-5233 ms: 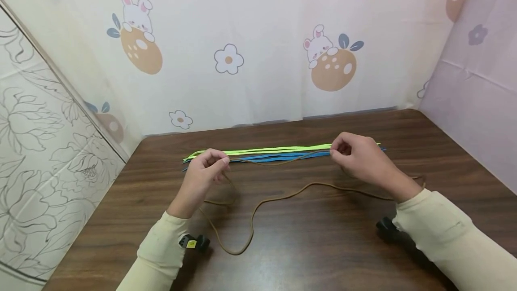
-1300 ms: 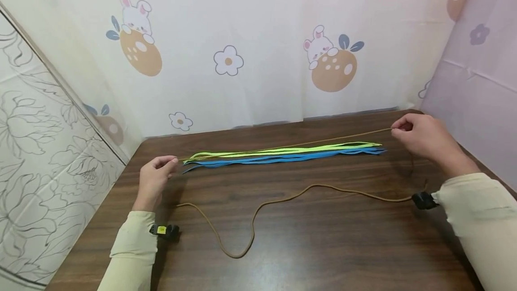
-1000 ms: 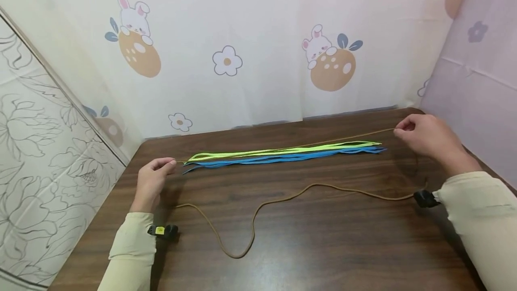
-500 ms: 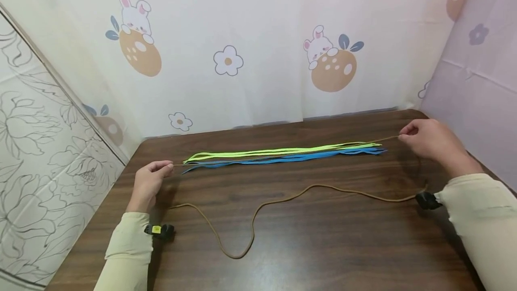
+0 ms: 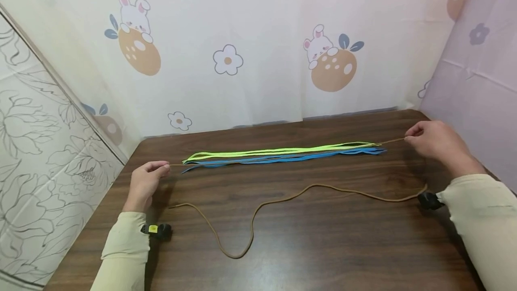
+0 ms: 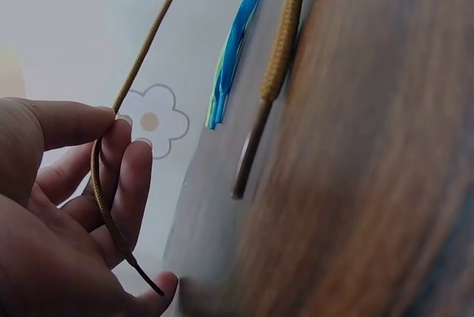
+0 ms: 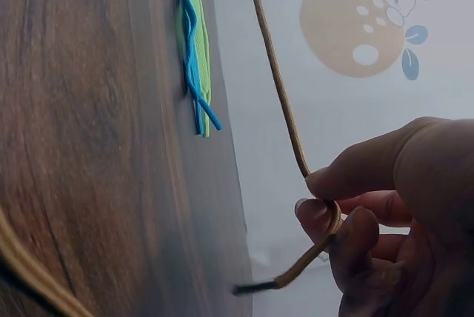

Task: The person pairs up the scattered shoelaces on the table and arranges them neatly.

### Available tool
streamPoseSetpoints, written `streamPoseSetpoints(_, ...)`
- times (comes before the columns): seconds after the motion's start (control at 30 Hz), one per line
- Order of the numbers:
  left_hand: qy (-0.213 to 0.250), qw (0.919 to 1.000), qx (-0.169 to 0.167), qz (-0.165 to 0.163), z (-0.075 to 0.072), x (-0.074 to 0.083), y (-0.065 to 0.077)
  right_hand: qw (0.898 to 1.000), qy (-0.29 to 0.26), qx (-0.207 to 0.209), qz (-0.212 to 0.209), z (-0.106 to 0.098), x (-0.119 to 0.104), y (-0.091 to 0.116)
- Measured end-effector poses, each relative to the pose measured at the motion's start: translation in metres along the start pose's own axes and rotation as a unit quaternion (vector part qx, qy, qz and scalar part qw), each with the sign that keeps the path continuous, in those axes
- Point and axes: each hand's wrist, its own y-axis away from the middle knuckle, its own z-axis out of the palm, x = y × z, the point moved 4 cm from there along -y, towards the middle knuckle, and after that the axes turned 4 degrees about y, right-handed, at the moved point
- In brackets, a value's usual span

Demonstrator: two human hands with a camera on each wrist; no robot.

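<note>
A brown round shoelace [image 5: 391, 141] is stretched between my two hands above the back of the table. My left hand [image 5: 144, 183] pinches it near one end between thumb and fingers; in the left wrist view the tipped end of the lace [image 6: 126, 247] hangs past the fingers. At the far right my right hand [image 5: 440, 146] pinches the other end, whose dark tip shows below the fingers in the right wrist view. Behind the lace lie neon yellow-green laces [image 5: 258, 152] and blue laces [image 5: 266, 160], side by side. Another brown lace [image 5: 252, 219] lies loose in a wavy line nearer me.
The dark wood table [image 5: 323, 237] meets a patterned curtain [image 5: 266, 89] along its back edge. A flower-printed panel [image 5: 44, 147] stands at the left, and pale cloth [image 5: 480, 93] hangs at the right. Each sleeve carries a small black camera [image 5: 159, 230] at the wrist.
My hands have spread apart from near the middle, drawing the slack brown lace straight. In the last second they moved slightly farther outward, and the lace came down over the coloured laces.
</note>
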Motion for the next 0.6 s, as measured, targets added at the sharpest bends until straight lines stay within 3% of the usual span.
streamPoseSetpoints(0.6,-0.009,0.9998,0.014,-0.013,-0.0052,-0.0040,-0.0038,1.000,0.002,0.009,0.018,-0.0027,0.0044,0.0015)
